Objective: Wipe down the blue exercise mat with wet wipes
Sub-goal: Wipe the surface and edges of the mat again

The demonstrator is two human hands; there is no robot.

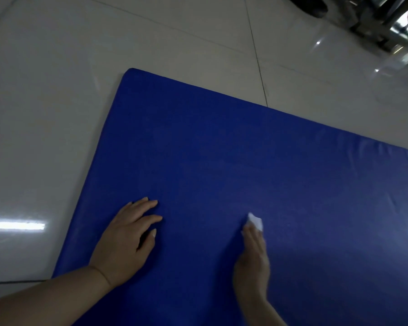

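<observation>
On one blue mat (222, 149), two hands: right hand (253, 260) presses one wipe (255, 221).

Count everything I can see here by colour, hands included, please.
Blue: 1, the exercise mat
White: 1, the wet wipe under the right hand's fingers
Bare hands: 2, left hand and right hand
Shiny metal: 1 blurred object, top right
Total: 5
</observation>
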